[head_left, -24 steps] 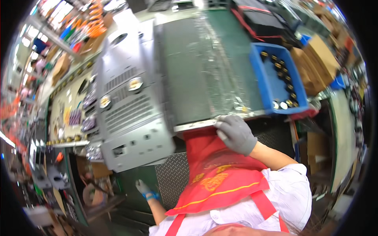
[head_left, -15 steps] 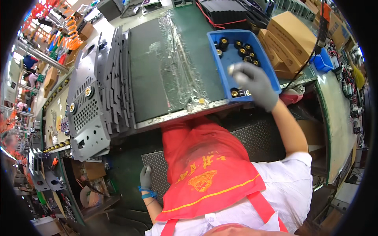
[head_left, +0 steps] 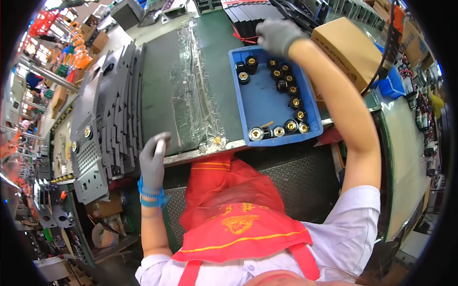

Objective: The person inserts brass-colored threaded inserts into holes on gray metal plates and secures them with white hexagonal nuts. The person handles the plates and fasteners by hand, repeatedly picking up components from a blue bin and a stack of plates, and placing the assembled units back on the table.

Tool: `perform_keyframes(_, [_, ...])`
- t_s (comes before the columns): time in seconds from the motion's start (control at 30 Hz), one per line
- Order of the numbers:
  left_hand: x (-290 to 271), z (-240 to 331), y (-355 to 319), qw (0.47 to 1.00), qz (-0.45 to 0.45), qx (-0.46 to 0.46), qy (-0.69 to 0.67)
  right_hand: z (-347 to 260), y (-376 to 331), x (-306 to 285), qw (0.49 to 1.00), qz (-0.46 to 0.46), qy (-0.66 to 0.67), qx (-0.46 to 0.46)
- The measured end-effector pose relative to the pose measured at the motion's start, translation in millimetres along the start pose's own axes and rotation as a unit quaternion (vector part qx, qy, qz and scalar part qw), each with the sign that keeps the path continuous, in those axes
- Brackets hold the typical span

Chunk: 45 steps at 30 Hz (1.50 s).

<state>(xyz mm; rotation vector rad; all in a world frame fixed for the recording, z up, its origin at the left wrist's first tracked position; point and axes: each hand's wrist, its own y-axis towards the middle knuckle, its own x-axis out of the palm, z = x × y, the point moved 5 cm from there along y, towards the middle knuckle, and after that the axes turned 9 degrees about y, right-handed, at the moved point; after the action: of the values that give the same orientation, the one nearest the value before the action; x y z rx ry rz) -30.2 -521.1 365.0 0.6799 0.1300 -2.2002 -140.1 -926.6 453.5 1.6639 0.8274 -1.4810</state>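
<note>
My left hand (head_left: 155, 155), in a grey glove with a blue band at the wrist, is raised beside the near edge of the workbench. Its thumb and fingers are pressed together; whatever is in them, if anything, is too small to name. My right hand (head_left: 280, 38), gloved in grey too, reaches over the far end of a blue plastic bin (head_left: 244, 118), close to a stack of dark panels (head_left: 242, 21). Its fingertips are bent away and hard to see. Inside the bin lie several round black knobs (head_left: 296, 102) with brass centres, most along the right side and near end.
Left on the bench stands a row of grey perforated metal panels (head_left: 126, 109), the front one bearing two brass-centred fittings. A clear plastic strip (head_left: 195, 86) runs down the bench. Cardboard boxes (head_left: 347, 50) sit right of the bin, below a hanging orange-black tool (head_left: 392, 28).
My right hand has moved from above the bin's knobs to its far end. My left hand has risen from low beside the apron to the bench edge. The view has shifted.
</note>
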Motion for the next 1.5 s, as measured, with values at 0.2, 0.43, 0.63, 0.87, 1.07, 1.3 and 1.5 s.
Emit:
perform_keyframes(0.2, [87, 17, 113, 0.983, -0.050, 0.054, -0.166, 122, 87, -86, 0.986, -0.081, -0.067, 0.132])
perform_keyframes(0.43, [154, -13, 179, 0.993, -0.061, -0.001, -0.104, 174, 99, -1, 0.895, -0.350, -0.122, 0.250])
perform_keyframes(0.63, [170, -9, 180, 0.992, -0.075, 0.097, -0.024, 180, 94, 54, 0.925, -0.316, -0.089, 0.192])
perform_keyframes(0.87, [171, -2, 186, 0.990, -0.049, 0.135, 0.005, 164, 100, 44, 0.969, -0.124, -0.040, 0.211])
perform_keyframes(1.07, [173, -10, 185, 0.989, -0.052, 0.137, -0.021, 186, 99, 1, 0.965, -0.025, -0.013, 0.261])
perform_keyframes(1.3, [176, -17, 185, 0.988, -0.042, 0.136, -0.056, 183, 84, -76, 0.969, 0.139, 0.126, 0.160])
perform_keyframes(1.5, [179, -27, 184, 0.986, -0.032, 0.144, -0.075, 115, 76, -151, 0.978, 0.155, 0.119, 0.079])
